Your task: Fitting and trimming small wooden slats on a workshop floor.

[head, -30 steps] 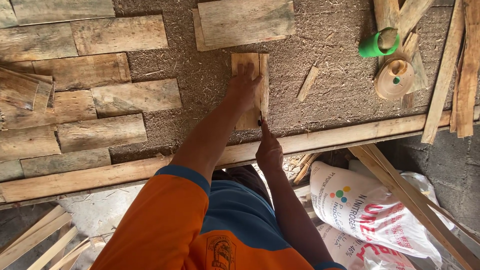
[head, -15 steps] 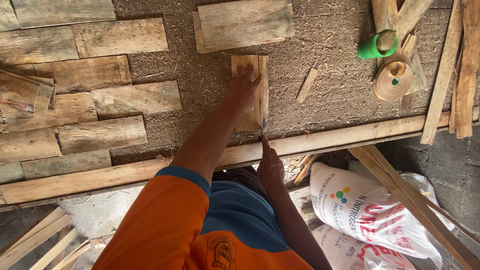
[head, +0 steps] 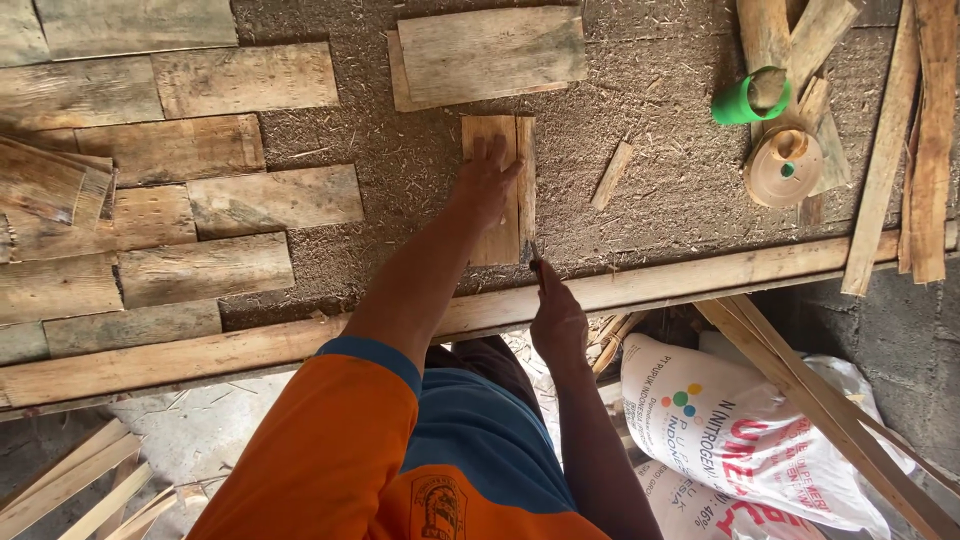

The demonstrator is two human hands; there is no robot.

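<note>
Nearest to me I see the orange sleeve (head: 330, 450) of the left arm, and beside it, below the bench, a white sack (head: 740, 440) lying among loose slats (head: 800, 390).

My right hand (head: 558, 322) sits at the bench's near edge, over the long rail (head: 700, 285) that runs left to right along it. Its fingers are closed around a small dark tool (head: 532, 254), whose tip points away from me and meets the near right corner of the plank. What kind of tool it is I cannot tell; most of it is hidden in the hand.

Just beyond, my left hand (head: 487, 180) lies flat on the plank (head: 497, 190), fingers spread and pressing down, grasping nothing. The plank is a short wooden piece lying on the sawdust-covered bench (head: 660, 170), near the middle of the view. Its long axis runs from me outward, at right angles to the rail, with its near end close to the rail. A narrow strip (head: 525, 180) lies along its right side, touching it.

To the left, well apart, rows of boards (head: 200, 200) lie with their long axes crosswise. Right of the plank is a small chip (head: 611, 175).

Farther off, a wider board (head: 490, 55) lies crosswise just past the plank's far end. At the far right stand a green cap (head: 742, 102) and a tan round lid (head: 782, 168) among sticks (head: 800, 40).
</note>
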